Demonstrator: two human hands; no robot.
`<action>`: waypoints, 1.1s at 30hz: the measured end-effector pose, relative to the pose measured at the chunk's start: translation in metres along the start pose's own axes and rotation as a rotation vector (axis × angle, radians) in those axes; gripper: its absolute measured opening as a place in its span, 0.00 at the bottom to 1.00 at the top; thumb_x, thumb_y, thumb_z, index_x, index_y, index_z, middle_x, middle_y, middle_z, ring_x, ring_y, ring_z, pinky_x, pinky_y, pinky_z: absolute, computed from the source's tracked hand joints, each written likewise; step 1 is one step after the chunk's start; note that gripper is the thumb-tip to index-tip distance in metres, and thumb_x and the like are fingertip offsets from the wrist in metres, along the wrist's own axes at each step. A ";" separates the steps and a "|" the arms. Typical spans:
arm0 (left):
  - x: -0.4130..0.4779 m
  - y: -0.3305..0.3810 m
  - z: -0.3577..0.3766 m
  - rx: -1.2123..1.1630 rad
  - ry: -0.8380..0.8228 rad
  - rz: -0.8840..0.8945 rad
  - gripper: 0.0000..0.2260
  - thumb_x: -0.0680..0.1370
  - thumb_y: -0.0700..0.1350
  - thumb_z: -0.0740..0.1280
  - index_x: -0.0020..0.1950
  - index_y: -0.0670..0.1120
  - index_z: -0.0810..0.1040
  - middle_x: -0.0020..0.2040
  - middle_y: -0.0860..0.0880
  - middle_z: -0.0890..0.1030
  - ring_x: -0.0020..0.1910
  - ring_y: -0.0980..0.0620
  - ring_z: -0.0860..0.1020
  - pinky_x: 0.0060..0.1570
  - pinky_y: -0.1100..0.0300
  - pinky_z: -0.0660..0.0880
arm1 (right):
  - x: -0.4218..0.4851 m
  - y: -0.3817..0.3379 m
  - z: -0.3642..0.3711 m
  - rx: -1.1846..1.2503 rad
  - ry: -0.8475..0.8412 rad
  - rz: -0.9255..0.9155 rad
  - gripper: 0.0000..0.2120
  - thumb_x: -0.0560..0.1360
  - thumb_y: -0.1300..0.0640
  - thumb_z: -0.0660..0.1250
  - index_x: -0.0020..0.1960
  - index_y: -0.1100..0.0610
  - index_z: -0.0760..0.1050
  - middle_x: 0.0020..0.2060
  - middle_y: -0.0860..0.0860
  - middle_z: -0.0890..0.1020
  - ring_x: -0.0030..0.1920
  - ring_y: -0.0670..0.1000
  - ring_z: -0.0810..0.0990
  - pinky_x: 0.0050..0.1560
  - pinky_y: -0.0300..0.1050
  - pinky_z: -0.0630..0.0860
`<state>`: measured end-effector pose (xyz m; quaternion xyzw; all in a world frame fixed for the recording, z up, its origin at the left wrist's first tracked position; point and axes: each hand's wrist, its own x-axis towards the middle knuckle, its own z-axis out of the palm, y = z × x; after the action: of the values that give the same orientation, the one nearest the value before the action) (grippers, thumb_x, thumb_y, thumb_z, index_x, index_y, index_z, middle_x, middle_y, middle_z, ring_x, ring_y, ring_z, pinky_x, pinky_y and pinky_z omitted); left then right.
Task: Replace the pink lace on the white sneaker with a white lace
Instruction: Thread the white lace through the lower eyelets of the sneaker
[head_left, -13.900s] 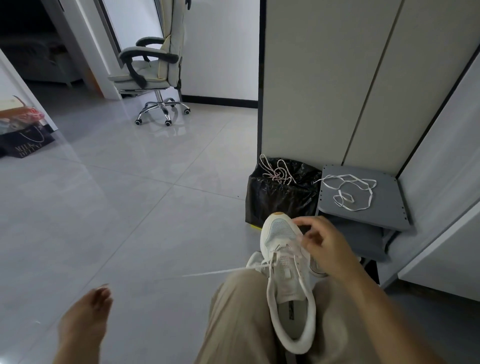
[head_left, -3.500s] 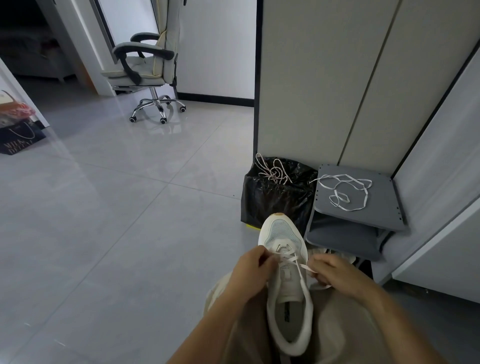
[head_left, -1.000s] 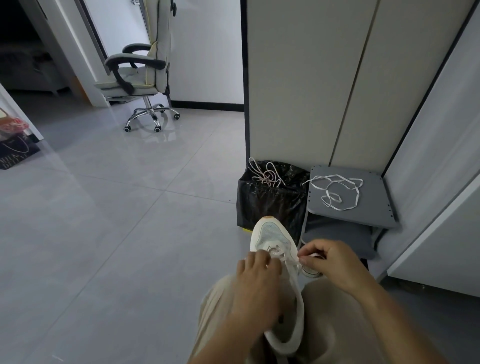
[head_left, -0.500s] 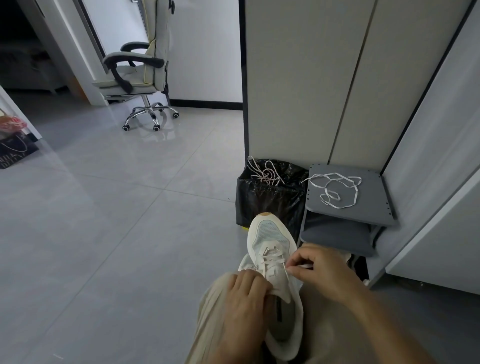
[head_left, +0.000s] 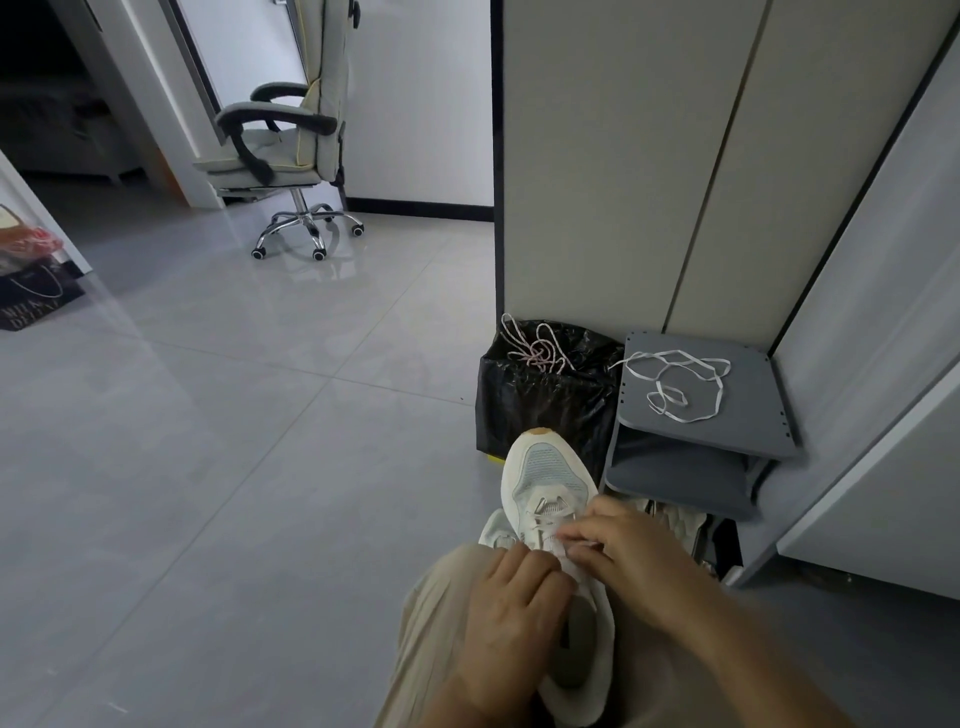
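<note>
Black bin (head_left: 545, 410) on the floor against the cabinet: pink lace (head_left: 537, 353) tangled at its top. Grey shelf (head_left: 748, 410) beside the bin: white lace (head_left: 666, 396) lying loose on its top board; another shoe (head_left: 675, 522) partly visible beneath. Sneaker (head_left: 545, 475): white with a mesh toe, resting on the person's lap, toe pointing away toward the bin. Left hand (head_left: 511, 603): fingers curled over the sneaker's near side. Right hand (head_left: 626, 553): fingertips pinching the threaded lace (head_left: 550, 506) at the eyelets; this lace is pale, exact colour unclear.
</note>
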<state>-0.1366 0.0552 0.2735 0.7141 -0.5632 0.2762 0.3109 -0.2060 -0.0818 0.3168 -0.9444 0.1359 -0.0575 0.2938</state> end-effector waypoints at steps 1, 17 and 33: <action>-0.001 0.001 -0.001 0.006 -0.010 0.000 0.19 0.81 0.47 0.56 0.36 0.46 0.80 0.35 0.51 0.79 0.38 0.58 0.68 0.42 0.65 0.66 | -0.001 0.000 0.000 -0.015 -0.006 -0.009 0.13 0.77 0.55 0.63 0.61 0.49 0.76 0.47 0.38 0.72 0.52 0.40 0.73 0.51 0.32 0.68; -0.004 -0.009 -0.011 -0.334 -0.244 -0.540 0.09 0.75 0.61 0.58 0.48 0.61 0.74 0.43 0.65 0.74 0.44 0.65 0.74 0.44 0.73 0.71 | -0.012 0.003 -0.001 -0.075 -0.090 -0.059 0.22 0.72 0.49 0.67 0.64 0.47 0.65 0.58 0.40 0.72 0.60 0.41 0.68 0.64 0.38 0.59; 0.049 -0.035 -0.001 -0.106 -0.702 -0.466 0.11 0.78 0.50 0.63 0.58 0.51 0.79 0.55 0.49 0.75 0.56 0.51 0.71 0.51 0.62 0.65 | -0.012 0.016 0.010 0.082 0.078 -0.091 0.16 0.70 0.50 0.65 0.53 0.37 0.65 0.49 0.33 0.73 0.54 0.34 0.69 0.56 0.39 0.68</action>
<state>-0.0921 0.0308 0.3056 0.8559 -0.4720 -0.0908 0.1908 -0.2194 -0.0851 0.2990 -0.9338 0.1019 -0.1132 0.3237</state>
